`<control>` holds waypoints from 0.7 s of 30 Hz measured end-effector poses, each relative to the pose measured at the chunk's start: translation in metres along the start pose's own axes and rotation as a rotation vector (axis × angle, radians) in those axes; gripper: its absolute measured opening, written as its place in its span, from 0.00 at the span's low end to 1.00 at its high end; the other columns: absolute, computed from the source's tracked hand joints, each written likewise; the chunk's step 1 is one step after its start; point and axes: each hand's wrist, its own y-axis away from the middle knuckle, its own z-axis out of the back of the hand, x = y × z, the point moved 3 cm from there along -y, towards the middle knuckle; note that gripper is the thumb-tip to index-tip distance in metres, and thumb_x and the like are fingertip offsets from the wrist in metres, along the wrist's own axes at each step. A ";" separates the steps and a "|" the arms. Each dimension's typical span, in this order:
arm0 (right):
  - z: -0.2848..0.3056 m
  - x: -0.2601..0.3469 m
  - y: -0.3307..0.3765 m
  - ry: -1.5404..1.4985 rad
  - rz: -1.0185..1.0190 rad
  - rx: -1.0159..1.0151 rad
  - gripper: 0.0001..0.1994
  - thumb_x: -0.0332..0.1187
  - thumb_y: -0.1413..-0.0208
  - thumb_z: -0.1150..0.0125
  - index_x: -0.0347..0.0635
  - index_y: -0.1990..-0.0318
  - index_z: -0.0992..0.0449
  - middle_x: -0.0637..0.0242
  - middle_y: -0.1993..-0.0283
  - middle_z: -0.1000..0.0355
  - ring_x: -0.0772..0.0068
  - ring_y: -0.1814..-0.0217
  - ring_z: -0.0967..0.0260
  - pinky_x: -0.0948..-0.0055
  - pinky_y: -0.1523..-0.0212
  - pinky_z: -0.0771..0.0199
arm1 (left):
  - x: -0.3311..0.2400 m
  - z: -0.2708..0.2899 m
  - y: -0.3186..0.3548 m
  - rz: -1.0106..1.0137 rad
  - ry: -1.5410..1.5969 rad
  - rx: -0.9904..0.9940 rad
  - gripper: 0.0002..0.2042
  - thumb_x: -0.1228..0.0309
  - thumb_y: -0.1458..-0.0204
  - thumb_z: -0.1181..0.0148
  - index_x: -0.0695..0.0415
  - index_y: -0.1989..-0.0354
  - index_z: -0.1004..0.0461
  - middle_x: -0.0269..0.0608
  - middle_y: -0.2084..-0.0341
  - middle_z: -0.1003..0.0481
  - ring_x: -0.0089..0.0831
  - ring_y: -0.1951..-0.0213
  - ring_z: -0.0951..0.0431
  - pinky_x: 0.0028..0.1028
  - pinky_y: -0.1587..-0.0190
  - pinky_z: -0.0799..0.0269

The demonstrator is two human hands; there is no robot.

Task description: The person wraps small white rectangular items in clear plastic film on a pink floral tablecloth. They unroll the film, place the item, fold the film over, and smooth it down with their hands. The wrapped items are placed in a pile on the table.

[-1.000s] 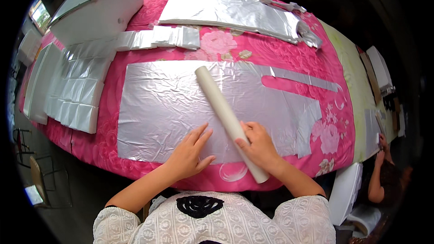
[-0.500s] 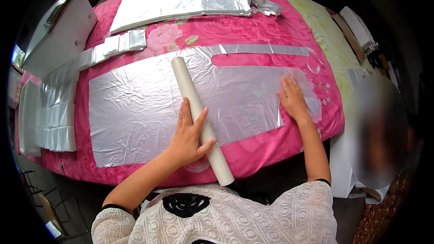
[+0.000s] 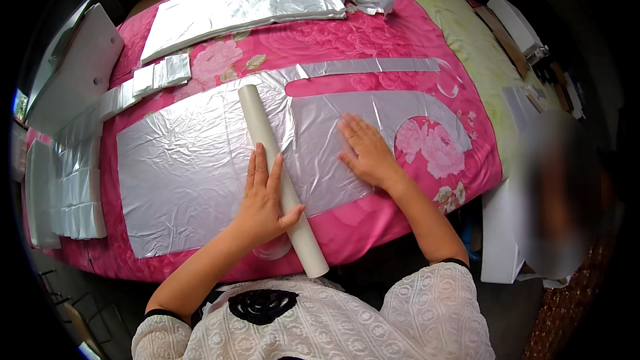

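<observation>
Here's the left hand (image 3: 261,197), fingers splayed across one long off-white cylindrical tube (image 3: 289,190), not wrapped round it! The right hand (image 3: 368,153) is palm down over one thin silvery plastic sheet (image 3: 187,173), thumb apart, clamped on nothing. Both forearms angle forward. The tube slants across the sheet on one pink floral cloth (image 3: 350,230); beyond, one folded silvery plastic pile (image 3: 247,17).

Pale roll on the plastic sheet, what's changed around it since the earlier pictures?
The right hand let go of the pale roll, reached the right end of the plastic sheet, then drew back left. The left hand moved right onto the roll. The sheet's right end now curves around a printed flower. The folded stack and small packets stayed put.
</observation>
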 end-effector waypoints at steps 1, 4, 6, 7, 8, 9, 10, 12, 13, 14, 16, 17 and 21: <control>0.002 -0.019 -0.001 -0.006 -0.025 -0.014 0.27 0.42 0.46 0.50 0.36 0.41 0.40 0.50 0.37 0.46 0.52 0.33 0.53 0.61 0.34 0.56 | -0.001 0.001 0.000 0.001 0.002 0.007 0.46 0.55 0.60 0.40 0.61 0.35 0.58 0.65 0.36 0.69 0.61 0.35 0.68 0.47 0.36 0.63; 0.021 -0.104 0.012 0.112 -0.240 -0.125 0.26 0.38 0.46 0.51 0.32 0.42 0.40 0.48 0.38 0.45 0.51 0.34 0.51 0.61 0.35 0.54 | -0.002 0.002 -0.001 0.004 0.010 0.009 0.45 0.55 0.60 0.40 0.61 0.36 0.57 0.66 0.37 0.68 0.61 0.35 0.67 0.47 0.36 0.63; 0.038 -0.157 0.032 0.135 -0.401 -0.234 0.23 0.36 0.45 0.52 0.30 0.45 0.37 0.47 0.40 0.42 0.49 0.35 0.49 0.63 0.36 0.51 | -0.003 0.002 -0.002 0.008 0.011 0.009 0.44 0.55 0.60 0.40 0.61 0.36 0.55 0.66 0.37 0.68 0.62 0.35 0.67 0.47 0.36 0.62; 0.051 -0.179 0.047 0.138 -0.481 -0.303 0.21 0.35 0.45 0.53 0.30 0.46 0.35 0.47 0.41 0.40 0.49 0.36 0.47 0.63 0.36 0.50 | -0.005 0.002 -0.004 0.000 0.016 0.014 0.44 0.55 0.60 0.40 0.61 0.36 0.55 0.66 0.37 0.68 0.62 0.35 0.67 0.47 0.37 0.61; 0.059 -0.196 0.060 0.163 -0.521 -0.357 0.19 0.33 0.46 0.52 0.32 0.49 0.32 0.49 0.43 0.37 0.51 0.38 0.43 0.64 0.37 0.47 | -0.006 0.002 -0.006 -0.004 0.017 0.021 0.44 0.55 0.60 0.40 0.61 0.36 0.54 0.66 0.37 0.67 0.62 0.35 0.66 0.47 0.37 0.61; 0.064 -0.205 0.067 0.184 -0.559 -0.410 0.17 0.32 0.46 0.52 0.34 0.51 0.29 0.51 0.46 0.34 0.54 0.41 0.39 0.64 0.39 0.45 | -0.007 0.002 -0.006 -0.006 0.014 0.021 0.44 0.55 0.60 0.40 0.62 0.36 0.54 0.66 0.37 0.67 0.62 0.35 0.66 0.47 0.37 0.60; 0.064 -0.201 0.066 0.199 -0.564 -0.417 0.15 0.32 0.47 0.51 0.35 0.53 0.28 0.54 0.50 0.31 0.55 0.45 0.37 0.64 0.41 0.42 | -0.006 0.002 -0.006 -0.003 0.007 0.021 0.43 0.56 0.60 0.40 0.62 0.36 0.53 0.66 0.37 0.67 0.62 0.35 0.66 0.47 0.37 0.60; 0.068 -0.194 0.064 0.233 -0.577 -0.432 0.11 0.30 0.49 0.48 0.39 0.59 0.25 0.58 0.57 0.27 0.58 0.52 0.31 0.64 0.47 0.36 | -0.006 0.002 -0.006 -0.002 0.000 0.020 0.43 0.56 0.60 0.40 0.62 0.37 0.52 0.66 0.37 0.66 0.62 0.35 0.65 0.47 0.37 0.60; 0.071 -0.186 0.062 0.286 -0.553 -0.437 0.10 0.30 0.50 0.47 0.39 0.61 0.25 0.60 0.60 0.26 0.58 0.55 0.30 0.64 0.50 0.34 | -0.007 0.002 -0.006 -0.004 0.000 0.021 0.42 0.56 0.60 0.40 0.62 0.37 0.52 0.66 0.37 0.66 0.62 0.35 0.65 0.47 0.37 0.60; 0.073 -0.175 0.058 0.335 -0.527 -0.441 0.08 0.29 0.51 0.46 0.40 0.64 0.25 0.61 0.63 0.26 0.59 0.58 0.30 0.64 0.54 0.33 | -0.008 0.002 -0.006 -0.003 -0.002 0.021 0.42 0.56 0.60 0.40 0.62 0.37 0.52 0.66 0.37 0.66 0.61 0.35 0.65 0.47 0.37 0.60; 0.077 -0.151 0.051 0.380 -0.468 -0.471 0.05 0.29 0.53 0.44 0.41 0.68 0.26 0.62 0.67 0.26 0.59 0.62 0.30 0.64 0.58 0.32 | -0.009 0.002 -0.007 -0.008 0.001 0.018 0.41 0.57 0.60 0.40 0.62 0.38 0.51 0.65 0.36 0.65 0.61 0.35 0.65 0.47 0.37 0.60; 0.078 -0.136 0.045 0.372 -0.433 -0.496 0.05 0.29 0.54 0.44 0.41 0.69 0.26 0.62 0.68 0.27 0.58 0.63 0.30 0.64 0.59 0.32 | -0.009 0.002 -0.007 -0.007 0.002 0.016 0.41 0.57 0.60 0.40 0.62 0.38 0.50 0.65 0.36 0.65 0.61 0.35 0.65 0.47 0.37 0.60; 0.072 -0.102 0.021 0.184 -0.485 -0.479 0.07 0.31 0.53 0.44 0.40 0.66 0.25 0.60 0.66 0.26 0.58 0.61 0.30 0.64 0.55 0.33 | -0.007 0.001 -0.006 0.001 -0.008 -0.002 0.41 0.57 0.60 0.39 0.61 0.38 0.50 0.64 0.36 0.65 0.60 0.35 0.65 0.46 0.36 0.60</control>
